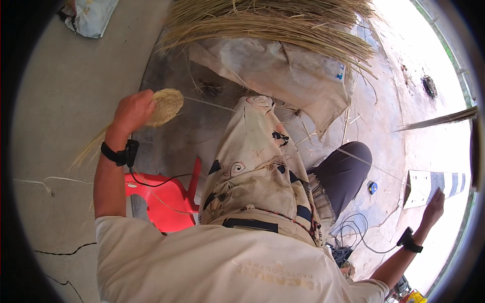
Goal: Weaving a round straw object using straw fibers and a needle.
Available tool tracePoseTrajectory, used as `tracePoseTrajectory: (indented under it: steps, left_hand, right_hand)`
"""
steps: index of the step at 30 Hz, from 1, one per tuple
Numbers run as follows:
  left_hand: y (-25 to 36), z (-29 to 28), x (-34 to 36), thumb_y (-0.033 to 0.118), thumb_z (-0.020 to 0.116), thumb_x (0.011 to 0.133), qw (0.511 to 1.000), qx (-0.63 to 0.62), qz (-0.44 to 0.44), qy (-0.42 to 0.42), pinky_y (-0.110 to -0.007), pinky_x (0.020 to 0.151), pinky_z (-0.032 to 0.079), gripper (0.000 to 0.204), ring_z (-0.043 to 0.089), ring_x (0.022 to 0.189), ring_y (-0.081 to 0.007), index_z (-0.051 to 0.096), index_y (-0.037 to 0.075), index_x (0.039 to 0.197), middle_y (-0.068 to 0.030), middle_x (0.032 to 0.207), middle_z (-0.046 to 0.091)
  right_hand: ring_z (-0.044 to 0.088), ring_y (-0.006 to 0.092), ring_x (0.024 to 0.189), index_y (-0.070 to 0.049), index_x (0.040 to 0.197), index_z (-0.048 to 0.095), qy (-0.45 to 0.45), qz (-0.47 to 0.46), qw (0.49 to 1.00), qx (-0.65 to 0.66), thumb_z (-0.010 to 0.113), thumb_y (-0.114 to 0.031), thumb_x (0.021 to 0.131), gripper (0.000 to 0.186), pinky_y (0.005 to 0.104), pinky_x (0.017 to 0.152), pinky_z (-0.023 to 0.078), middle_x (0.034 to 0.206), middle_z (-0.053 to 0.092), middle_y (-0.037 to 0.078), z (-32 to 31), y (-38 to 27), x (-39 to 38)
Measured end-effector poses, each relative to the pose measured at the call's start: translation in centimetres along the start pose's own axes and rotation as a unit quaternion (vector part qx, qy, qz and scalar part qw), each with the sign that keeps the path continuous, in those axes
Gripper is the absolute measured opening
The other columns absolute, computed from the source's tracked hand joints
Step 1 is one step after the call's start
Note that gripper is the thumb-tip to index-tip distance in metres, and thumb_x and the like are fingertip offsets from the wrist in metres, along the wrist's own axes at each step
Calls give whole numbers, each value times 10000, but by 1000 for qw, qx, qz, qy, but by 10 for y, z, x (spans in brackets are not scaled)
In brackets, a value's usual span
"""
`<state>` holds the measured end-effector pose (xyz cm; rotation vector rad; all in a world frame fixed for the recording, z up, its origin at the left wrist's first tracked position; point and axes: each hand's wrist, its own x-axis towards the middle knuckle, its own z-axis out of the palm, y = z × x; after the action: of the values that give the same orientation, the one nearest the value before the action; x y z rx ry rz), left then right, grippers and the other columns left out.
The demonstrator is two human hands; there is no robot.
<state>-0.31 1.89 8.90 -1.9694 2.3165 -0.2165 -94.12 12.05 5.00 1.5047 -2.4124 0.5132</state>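
Observation:
My left hand point(134, 110) is closed around a tight straw bundle point(168, 107). The bundle's round end faces right, and loose stalks trail out below and left of my wrist. A thin pale strip point(209, 104) runs from the bundle rightward and passes out of sight at my cloth-covered left leg point(255, 151). A strip in the same line shows again over my right knee point(348, 166) and leads toward my right hand point(433, 209). That hand is stretched far out to the right with its fingers closed, seemingly on this strip; its end is hidden by glare and distance.
A large heap of straw point(273, 30) lies ahead on a pale sheet point(283, 70). A red plastic chair point(166, 204) is at my left. Black cables point(348, 242) and a blue tape measure point(373, 188) lie at right, near a striped board point(419, 189). A white bag point(93, 17) sits far left.

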Motion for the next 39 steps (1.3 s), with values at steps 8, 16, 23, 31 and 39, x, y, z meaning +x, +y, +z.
tracePoseTrajectory:
  steps: [8, 16, 23, 31, 39]
  left_hand:
    - [-49, 12, -31, 254, 608, 990, 987, 37, -132, -80, -573, 796, 521, 221, 671, 932, -467, 593, 34, 980, -222, 951, 706]
    - [132, -4, 19, 255, 659, 950, 955, -225, 173, -86, -550, 745, 528, 219, 669, 877, -471, 624, 39, 961, -231, 890, 682]
    - [256, -34, 23, 207, 672, 928, 852, -407, 304, -129, -524, 729, 550, 319, 699, 805, -447, 684, 56, 1209, -235, 879, 708]
    - [253, 1, 27, 170, 710, 930, 842, -427, 270, -189, -444, 752, 567, 524, 730, 818, -398, 611, 83, 1438, -242, 942, 730]
    - [270, 4, 36, 182, 682, 948, 844, -404, 312, -165, -467, 692, 564, 394, 717, 768, -398, 680, 89, 1330, -223, 861, 719]
  right_hand:
    - [622, 445, 1257, -115, 1366, 646, -67, 346, 905, -238, 361, -456, 1130, 502, 509, 1031, 505, 1373, 669, 218, 4, 209, -42]
    - [656, 266, 1247, 43, 1305, 682, -163, -37, 903, 397, 525, -133, 1084, 324, 375, 1092, 478, 1317, 717, 190, 65, -120, -48]
    - [598, 304, 1333, 29, 1502, 526, -452, -261, 572, 632, 618, -351, 1064, 588, 390, 1124, 446, 1450, 620, 207, 50, -389, -134]
    - [569, 73, 824, 28, 1253, 731, -671, -121, 528, 506, 709, -277, 1040, 373, 244, 701, 458, 912, 710, 14, 76, -301, -146]
    - [474, 127, 559, -8, 1010, 688, -427, 333, 357, 762, 403, -454, 1143, 546, 248, 489, 349, 670, 569, 3, 75, -373, -136]
